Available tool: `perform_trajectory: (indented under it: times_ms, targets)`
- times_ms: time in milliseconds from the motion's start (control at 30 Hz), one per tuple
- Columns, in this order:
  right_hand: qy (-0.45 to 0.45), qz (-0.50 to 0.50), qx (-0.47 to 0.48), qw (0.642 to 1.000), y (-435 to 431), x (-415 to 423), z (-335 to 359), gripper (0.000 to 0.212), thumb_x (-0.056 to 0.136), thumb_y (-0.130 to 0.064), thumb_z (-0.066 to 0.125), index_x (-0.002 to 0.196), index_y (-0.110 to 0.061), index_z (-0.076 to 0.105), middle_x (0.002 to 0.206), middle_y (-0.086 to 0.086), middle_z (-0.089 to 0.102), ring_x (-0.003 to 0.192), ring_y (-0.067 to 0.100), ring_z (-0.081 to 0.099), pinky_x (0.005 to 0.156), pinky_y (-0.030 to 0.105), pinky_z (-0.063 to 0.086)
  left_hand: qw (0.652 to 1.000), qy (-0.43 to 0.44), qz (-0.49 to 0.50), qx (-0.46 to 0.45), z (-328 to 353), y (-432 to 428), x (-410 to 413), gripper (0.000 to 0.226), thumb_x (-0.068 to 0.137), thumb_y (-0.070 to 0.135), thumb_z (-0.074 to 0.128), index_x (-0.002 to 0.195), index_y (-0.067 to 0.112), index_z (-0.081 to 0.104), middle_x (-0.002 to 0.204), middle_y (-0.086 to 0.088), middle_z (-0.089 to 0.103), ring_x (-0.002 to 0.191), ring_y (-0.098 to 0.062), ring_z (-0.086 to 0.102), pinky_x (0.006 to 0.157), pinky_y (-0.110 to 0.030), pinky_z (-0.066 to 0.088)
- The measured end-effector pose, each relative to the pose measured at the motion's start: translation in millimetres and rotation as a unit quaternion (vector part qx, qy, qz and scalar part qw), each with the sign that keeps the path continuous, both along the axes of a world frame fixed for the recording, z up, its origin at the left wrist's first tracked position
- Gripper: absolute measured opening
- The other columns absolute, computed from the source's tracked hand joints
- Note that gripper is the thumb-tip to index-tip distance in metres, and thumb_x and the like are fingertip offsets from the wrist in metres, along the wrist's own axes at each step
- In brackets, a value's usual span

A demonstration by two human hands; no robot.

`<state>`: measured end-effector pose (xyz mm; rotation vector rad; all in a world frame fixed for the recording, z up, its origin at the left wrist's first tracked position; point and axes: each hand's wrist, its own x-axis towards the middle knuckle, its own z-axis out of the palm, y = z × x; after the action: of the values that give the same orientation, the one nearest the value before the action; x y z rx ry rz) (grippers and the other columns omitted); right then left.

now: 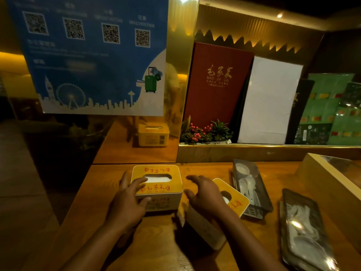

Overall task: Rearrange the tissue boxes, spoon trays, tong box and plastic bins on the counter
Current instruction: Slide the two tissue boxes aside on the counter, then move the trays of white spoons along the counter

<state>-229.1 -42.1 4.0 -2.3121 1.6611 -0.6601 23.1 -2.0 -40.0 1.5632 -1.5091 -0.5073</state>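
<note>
A yellow-topped white tissue box (158, 187) stands upright on the wooden counter (207, 169) near the mirrored wall. My left hand (129, 202) grips its left side, fingers over the lid and thumb on the front. My right hand (205, 194) hovers with fingers spread just right of that box, over a second tissue box (232, 200) that lies tilted. A grey spoon tray (252, 188) with white spoons leans behind the tilted box. Another dark tray (304, 231) with a clear cover lies at the right.
A wooden box edge (328, 173) rises at the far right. Menus (216, 85) and a small berry plant (205, 132) stand on the raised shelf behind. The mirrored panel (136, 137) at left reflects the tissue box. The counter's left edge drops off.
</note>
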Motion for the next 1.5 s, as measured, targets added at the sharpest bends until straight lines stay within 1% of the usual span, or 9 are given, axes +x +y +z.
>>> perform_trajectory:
  times_ms: [133, 233, 433, 567, 700, 933, 1100, 1267, 1500]
  targets:
    - [-0.032, -0.088, 0.003, 0.996, -4, -60, 9, 0.043, 0.093, -0.040, 0.061, 0.134, -0.030, 0.053, 0.136, 0.003, 0.053, 0.102, 0.015, 0.058, 0.088, 0.038, 0.054, 0.984, -0.091, 0.007, -0.154, 21, 20, -36, 0.048, 0.081, 0.019, 0.077, 0.124, 0.032, 0.060, 0.149, 0.001, 0.038, 0.125, -0.011, 0.044, 0.086, -0.033, 0.057]
    - [-0.003, -0.150, 0.017, 0.988, 5, -93, 3, 0.042, 0.093, -0.047, 0.057, 0.129, -0.026, 0.055, 0.133, 0.007, 0.056, 0.103, 0.020, 0.060, 0.083, 0.038, 0.054, 0.974, -0.101, -0.099, -0.176, 25, 38, -79, 0.038, 0.084, 0.035, 0.070, 0.121, 0.033, 0.061, 0.121, 0.015, 0.050, 0.110, 0.002, 0.049, 0.085, -0.024, 0.055]
    - [-0.046, -0.145, 0.036, 0.988, 50, -116, -4, 0.046, 0.095, -0.049, 0.053, 0.134, -0.024, 0.055, 0.134, 0.003, 0.056, 0.115, 0.018, 0.056, 0.090, 0.035, 0.050, 0.972, -0.108, -0.199, -0.058, 11, 60, -139, 0.057, 0.080, 0.068, 0.059, 0.129, 0.040, 0.054, 0.124, 0.022, 0.034, 0.109, 0.001, 0.050, 0.089, -0.021, 0.053]
    - [-0.111, -0.137, 0.057, 0.983, 79, -132, -10, 0.047, 0.086, -0.047, 0.061, 0.132, -0.039, 0.053, 0.138, -0.008, 0.053, 0.123, 0.013, 0.054, 0.099, 0.040, 0.051, 0.981, -0.079, -0.178, -0.004, 6, 56, -142, 0.081, 0.075, 0.076, 0.058, 0.142, 0.034, 0.045, 0.160, 0.016, 0.010, 0.143, -0.010, 0.028, 0.112, -0.034, 0.039]
    - [-0.088, -0.123, 0.043, 0.988, 95, -142, -23, 0.056, 0.083, -0.036, 0.072, 0.136, -0.026, 0.055, 0.136, -0.012, 0.048, 0.113, 0.002, 0.053, 0.094, 0.020, 0.050, 0.979, -0.017, -0.201, 0.022, -1, 56, -149, 0.101, 0.073, 0.067, 0.070, 0.155, 0.031, 0.023, 0.164, 0.018, -0.018, 0.145, 0.000, 0.008, 0.114, -0.025, 0.022]
    - [-0.093, -0.104, 0.008, 0.990, 94, -146, -28, 0.055, 0.085, -0.039, 0.072, 0.136, -0.031, 0.054, 0.134, -0.019, 0.043, 0.111, 0.002, 0.053, 0.091, 0.019, 0.051, 0.987, -0.051, -0.153, 0.025, -15, 48, -155, 0.084, 0.090, 0.031, 0.070, 0.156, 0.031, 0.018, 0.158, 0.023, -0.012, 0.152, -0.013, 0.011, 0.112, -0.022, 0.018]
    - [-0.113, -0.002, 0.073, 0.991, 79, -183, -2, 0.059, 0.083, -0.028, 0.070, 0.135, -0.044, 0.046, 0.133, -0.025, 0.043, 0.118, -0.002, 0.049, 0.093, 0.011, 0.044, 0.991, -0.075, -0.109, 0.017, -4, 53, -169, 0.094, 0.079, 0.045, 0.076, 0.153, 0.040, 0.019, 0.161, 0.026, -0.017, 0.146, -0.003, 0.002, 0.115, -0.029, 0.022]
    - [0.146, -0.096, 0.034, 0.984, 22, -234, -2, 0.093, 0.080, -0.058, 0.066, 0.155, -0.032, 0.018, 0.158, 0.008, 0.029, 0.142, 0.030, 0.029, 0.113, 0.044, 0.033, 0.982, -0.151, -0.067, -0.096, 24, 61, -222, 0.069, 0.076, 0.043, 0.071, 0.141, 0.035, 0.048, 0.165, 0.017, 0.010, 0.152, -0.016, 0.017, 0.112, -0.040, 0.034]
    - [0.231, -0.008, 0.063, 0.971, -21, -247, -21, 0.080, 0.084, -0.053, 0.065, 0.152, -0.031, 0.029, 0.153, 0.019, 0.035, 0.135, 0.036, 0.038, 0.104, 0.038, 0.038, 0.971, -0.183, -0.125, -0.089, 28, 70, -311, 0.052, 0.073, 0.042, 0.076, 0.122, 0.027, 0.067, 0.140, 0.008, 0.057, 0.121, -0.008, 0.056, 0.100, -0.022, 0.044]
